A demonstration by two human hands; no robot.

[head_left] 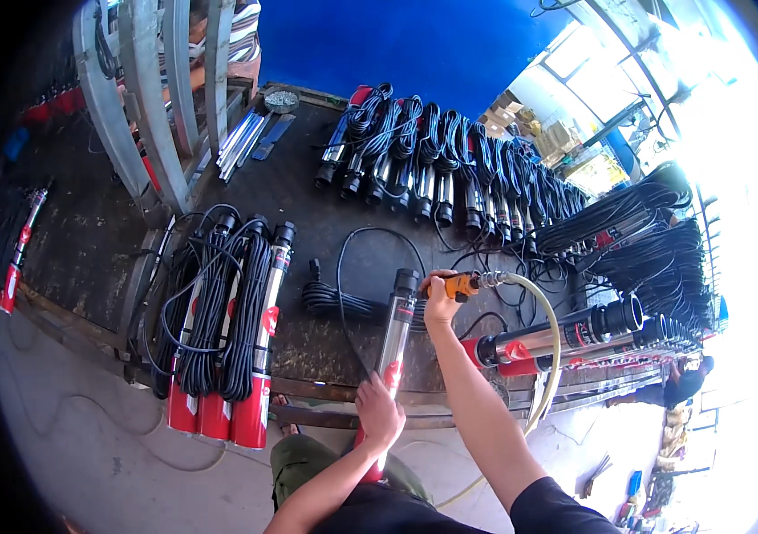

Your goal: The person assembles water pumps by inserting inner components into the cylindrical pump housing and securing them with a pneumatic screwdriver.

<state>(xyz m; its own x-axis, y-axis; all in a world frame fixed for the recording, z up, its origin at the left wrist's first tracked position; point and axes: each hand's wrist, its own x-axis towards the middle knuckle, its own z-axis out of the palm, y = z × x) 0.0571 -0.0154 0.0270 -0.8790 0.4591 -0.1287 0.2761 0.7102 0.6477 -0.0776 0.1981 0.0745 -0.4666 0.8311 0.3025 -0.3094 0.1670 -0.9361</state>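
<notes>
A submersible pump (394,336), a slim steel tube with a black top and a red lower end, leans over the bench edge in front of me. My left hand (380,413) is closed around its red lower part, with the black cable running down to my fingers. Close to the pump's black top, my right hand (439,303) grips an orange air screwdriver (462,286). The tool's tip is hidden behind the hand and pump top. From its back end a pale yellow air hose (557,329) curves down to the right. Coiled black cable (352,304) lies left of the pump.
Several cable-wrapped pumps (218,320) stand at the bench's left edge. Rows of more pumps (428,165) line the back, and others (575,334) lie at the right. Metal uprights (143,98) rise at the left, near metal strips (241,142) and a small bowl (282,100).
</notes>
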